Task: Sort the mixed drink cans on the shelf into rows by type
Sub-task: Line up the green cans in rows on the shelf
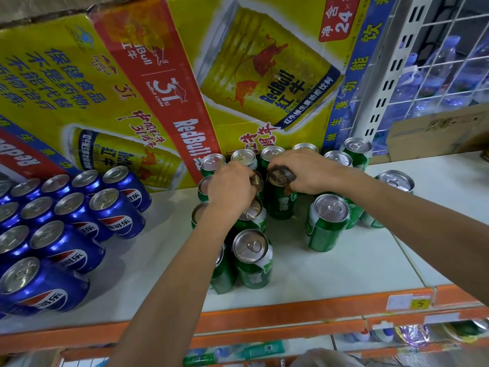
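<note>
Head view: right hand (pixel 307 173) grips the rim of a green can (pixel 280 202) on the shelf (pixel 344 260); left hand (pixel 230 186) clasps a neighbouring can (pixel 255 178) top. Judged rigid, smooth, likely full and heavy; hold around the rim.

Red Bull carton (pixel 238 75) stood along back edge of shelf (pixel 344 274); brown cardboard box (pixel 436 131) sat at back right corner; yellow price tag (pixel 420 303) on front edge
</note>
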Action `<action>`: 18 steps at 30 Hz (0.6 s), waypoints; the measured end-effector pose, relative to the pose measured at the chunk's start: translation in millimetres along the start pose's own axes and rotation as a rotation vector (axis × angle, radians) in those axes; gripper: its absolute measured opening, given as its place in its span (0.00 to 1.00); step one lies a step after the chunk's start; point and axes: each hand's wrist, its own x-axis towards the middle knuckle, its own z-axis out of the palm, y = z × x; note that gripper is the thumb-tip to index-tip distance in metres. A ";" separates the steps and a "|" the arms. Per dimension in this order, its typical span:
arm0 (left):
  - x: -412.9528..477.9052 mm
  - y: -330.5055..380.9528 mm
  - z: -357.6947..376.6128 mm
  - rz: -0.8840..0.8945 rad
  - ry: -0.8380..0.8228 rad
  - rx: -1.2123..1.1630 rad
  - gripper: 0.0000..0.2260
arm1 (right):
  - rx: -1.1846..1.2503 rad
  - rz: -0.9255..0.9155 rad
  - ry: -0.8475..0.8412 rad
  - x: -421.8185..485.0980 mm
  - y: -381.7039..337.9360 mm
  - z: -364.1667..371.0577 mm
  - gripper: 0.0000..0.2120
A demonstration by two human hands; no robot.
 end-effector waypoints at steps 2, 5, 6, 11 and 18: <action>-0.4 0.8 -1.0 0.000 0.001 0.008 0.10 | -0.002 -0.004 0.000 0.0 0.1 0.0 0.29; -0.9 1.2 -3.0 0.009 -0.004 0.015 0.10 | -0.009 0.001 -0.006 -0.1 -0.2 0.6 0.30; -1.1 1.3 -3.4 0.009 -0.009 0.015 0.10 | -0.008 0.001 -0.003 -0.4 -0.2 1.0 0.30; -0.4 0.0 -3.7 0.011 -0.034 0.018 0.10 | -0.006 0.003 0.001 -2.2 -1.1 1.9 0.28; -0.9 -4.0 -6.4 0.050 -0.077 -0.023 0.11 | 0.049 0.077 0.003 -17.3 -2.0 2.3 0.34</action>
